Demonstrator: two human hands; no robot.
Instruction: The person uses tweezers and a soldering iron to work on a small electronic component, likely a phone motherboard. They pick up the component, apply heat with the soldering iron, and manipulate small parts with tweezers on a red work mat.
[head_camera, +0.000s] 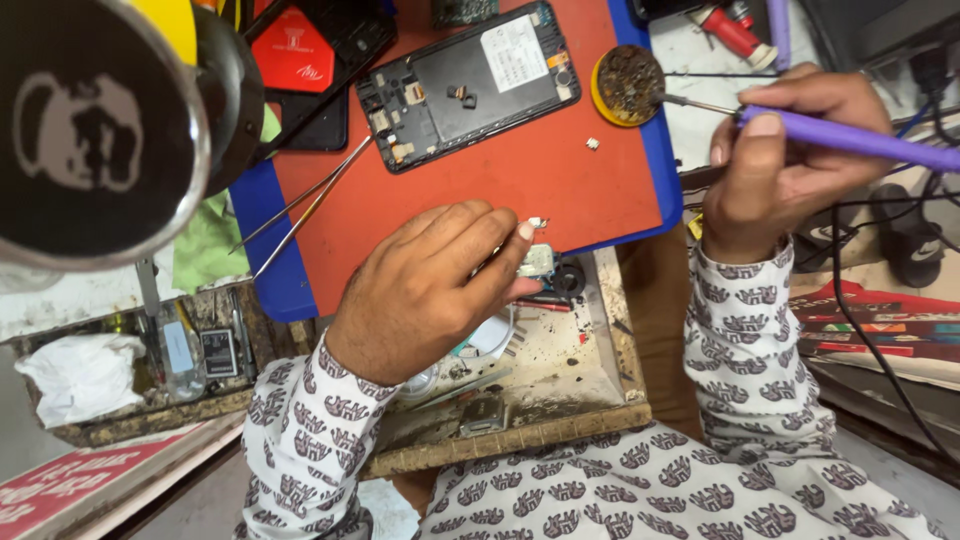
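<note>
My left hand (430, 285) pinches a small circuit part (538, 258) between thumb and fingers, just off the near edge of the red mat (480, 195). Further right, my right hand (785, 155) grips a purple soldering iron (860, 140). The iron's metal tip (690, 102) reaches into a round tin of dark tip-cleaning wool (628, 85). An opened phone (470, 85) lies face down on the mat's far side, its inner frame showing. A tiny white component (592, 144) rests on the mat near the tin.
Long tweezers (300, 205) lie across the mat's left edge. A large round magnifier lamp (100, 120) fills the top left. A worn wooden drawer (520, 380) with small parts sits below the hands. Black cables (870, 330) hang at right. A white rag (85, 375) lies at left.
</note>
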